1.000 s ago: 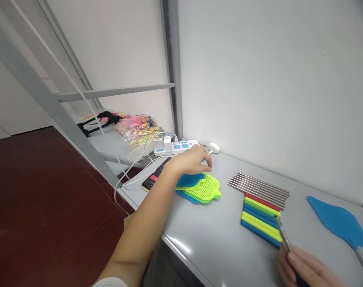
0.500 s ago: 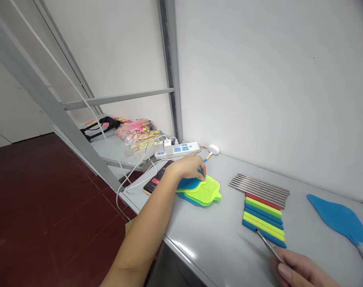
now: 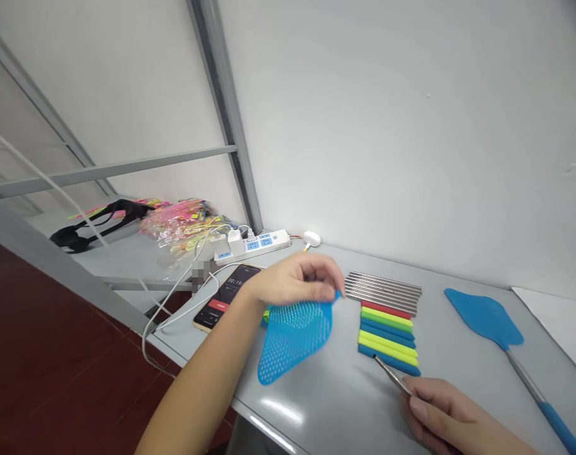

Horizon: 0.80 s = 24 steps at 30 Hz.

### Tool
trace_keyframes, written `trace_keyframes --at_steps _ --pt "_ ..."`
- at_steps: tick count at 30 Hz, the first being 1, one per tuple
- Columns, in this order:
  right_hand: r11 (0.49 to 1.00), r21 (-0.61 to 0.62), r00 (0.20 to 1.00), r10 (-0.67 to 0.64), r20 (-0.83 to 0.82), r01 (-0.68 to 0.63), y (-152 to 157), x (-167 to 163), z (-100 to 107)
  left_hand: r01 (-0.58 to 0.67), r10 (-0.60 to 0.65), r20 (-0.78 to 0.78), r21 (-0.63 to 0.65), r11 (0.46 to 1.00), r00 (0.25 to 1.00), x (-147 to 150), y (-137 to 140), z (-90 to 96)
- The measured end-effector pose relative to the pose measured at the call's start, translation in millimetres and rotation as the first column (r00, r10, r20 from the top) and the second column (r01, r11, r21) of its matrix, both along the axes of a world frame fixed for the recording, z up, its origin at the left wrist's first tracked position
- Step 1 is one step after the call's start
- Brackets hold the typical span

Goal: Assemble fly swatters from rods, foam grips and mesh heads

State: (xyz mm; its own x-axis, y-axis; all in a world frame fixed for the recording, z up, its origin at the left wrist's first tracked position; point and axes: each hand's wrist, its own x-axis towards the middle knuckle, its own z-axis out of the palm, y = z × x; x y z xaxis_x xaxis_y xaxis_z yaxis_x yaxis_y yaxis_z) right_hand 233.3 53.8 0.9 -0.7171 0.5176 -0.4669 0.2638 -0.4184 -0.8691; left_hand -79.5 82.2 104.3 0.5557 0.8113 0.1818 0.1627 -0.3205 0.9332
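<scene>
My left hand (image 3: 311, 278) pinches the narrow neck of a blue fly swatter head (image 3: 292, 351), its perforated sheet hanging below the fingers. Behind it, a sliver of a yellow-green swatter head (image 3: 265, 316) shows; the rest of that pile is hidden. Closed around a thin metal rod (image 3: 391, 374), my right hand (image 3: 444, 411) is low on the right, with the rod's open end pointing up and left. Just beyond that end lie several red, green, yellow and blue handle sleeves (image 3: 387, 346) in a row. Several steel rods (image 3: 385, 292) lie side by side behind the sleeves.
A blue fly swatter with its rod and handle (image 3: 487, 319) lies to the right. At left are a phone (image 3: 233, 287), a power strip (image 3: 269, 243) with white cables, and a metal frame. Bagged colourful items (image 3: 183, 218) rest on the neighbouring surface. White paper (image 3: 553, 316) lies far right.
My left hand has lifted a blue swatter head from the pile and brought it right and nearer. The view has turned right; my right hand still holds the rod.
</scene>
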Motion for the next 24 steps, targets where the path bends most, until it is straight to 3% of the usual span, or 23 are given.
trace_keyframes --at_steps 3,10,20,24 --pt "0.978 0.097 0.982 0.187 -0.019 -0.184 7.2 2.7 9.3 0.180 -0.212 -0.181 -0.178 0.967 0.960 16.5 6.4 -10.7" --pt "0.971 0.159 0.983 0.182 -0.009 -0.178 4.9 2.8 10.2 0.201 -0.308 -0.344 -0.312 0.929 0.887 30.7 7.8 -19.7" --pt "0.967 0.159 0.980 0.193 0.042 -0.198 5.6 -2.2 18.4 0.185 -0.267 -0.481 -0.210 0.960 0.835 47.2 -0.5 -16.5" --pt "0.965 0.151 0.976 0.205 0.073 -0.214 7.1 -2.0 18.0 0.168 -0.200 -0.573 -0.108 0.980 0.795 48.2 -9.3 -13.0"
